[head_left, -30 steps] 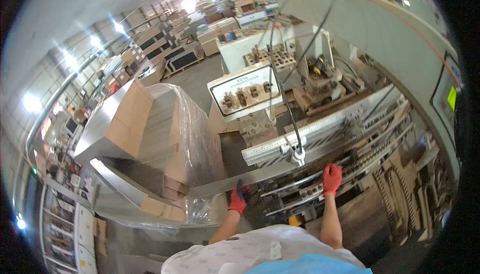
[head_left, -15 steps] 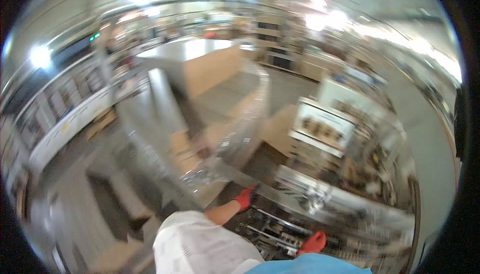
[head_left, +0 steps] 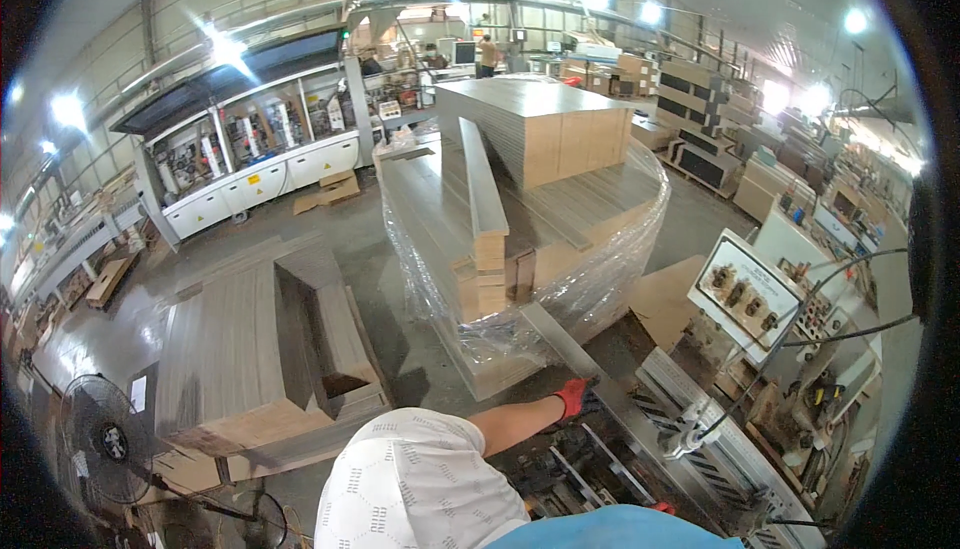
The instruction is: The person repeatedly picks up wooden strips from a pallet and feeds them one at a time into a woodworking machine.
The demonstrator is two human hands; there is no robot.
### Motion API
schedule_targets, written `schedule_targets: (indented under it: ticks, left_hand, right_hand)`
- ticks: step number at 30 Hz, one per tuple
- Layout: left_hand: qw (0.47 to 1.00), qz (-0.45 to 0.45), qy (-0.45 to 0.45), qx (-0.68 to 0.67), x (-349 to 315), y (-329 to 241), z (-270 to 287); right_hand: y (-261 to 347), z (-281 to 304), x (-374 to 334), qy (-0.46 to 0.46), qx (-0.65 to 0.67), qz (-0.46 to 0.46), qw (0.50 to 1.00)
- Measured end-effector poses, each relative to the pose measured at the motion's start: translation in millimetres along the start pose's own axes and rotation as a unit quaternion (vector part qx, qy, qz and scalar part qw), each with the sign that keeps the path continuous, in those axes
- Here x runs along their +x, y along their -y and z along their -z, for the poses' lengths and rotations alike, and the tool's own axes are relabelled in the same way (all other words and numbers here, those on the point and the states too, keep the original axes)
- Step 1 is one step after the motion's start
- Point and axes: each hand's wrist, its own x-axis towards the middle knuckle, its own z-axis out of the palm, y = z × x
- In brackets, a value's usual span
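A long, narrow grey wood-grain board (head_left: 563, 341) lies slantwise over the machine bed (head_left: 570, 464), its far end close to the plastic-wrapped stack. My left hand (head_left: 571, 399), in a red glove with dark fingertips, grips the near-left edge of this board. Of my right hand (head_left: 661, 507) only a bit of red glove shows, low beside the board; blue clothing hides the rest, so its fingers cannot be made out. A metal clamp-like fitting (head_left: 684, 443) sits by the board's right side, next to a slotted metal rail (head_left: 690, 399).
Ahead stands a big stack of panels (head_left: 575, 144) in clear wrap. Another panel stack (head_left: 225, 349) is at left, with a black fan (head_left: 108, 439) beside it. A control box (head_left: 745, 294) with hanging cables rises at right. A white machine (head_left: 260, 184) stands far left.
The view has swung left, bringing the fan and left stack into sight, and blur has cleared. My left hand stays at the board's edge; my right hand is now mostly covered by blue clothing.
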Motion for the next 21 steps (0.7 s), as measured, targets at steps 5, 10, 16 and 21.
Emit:
schedule_targets:
  ticks: [5,10,16,21]
  left_hand:
    - [0.987,0.026,0.066,-0.145,-0.4,17.2,-17.1]
    - [0.965,-0.116,0.124,-0.199,-93.7,14.6,19.5]
    - [0.94,-0.105,0.032,-0.323,-167.4,48.1,164.3]
    - [0.858,-0.079,-0.055,-0.505,-145.7,85.6,348.8]
  right_hand:
    - [-20.5,-8.3,4.3,-0.023,0.007,0.003,1.0]
    - [-36.3,-9.7,22.0,-0.099,-0.011,0.026,0.995]
    - [-33.2,16.1,15.3,-0.103,0.069,0.142,0.982]
    - [103.6,38.0,-106.0,0.064,0.236,0.267,0.932]
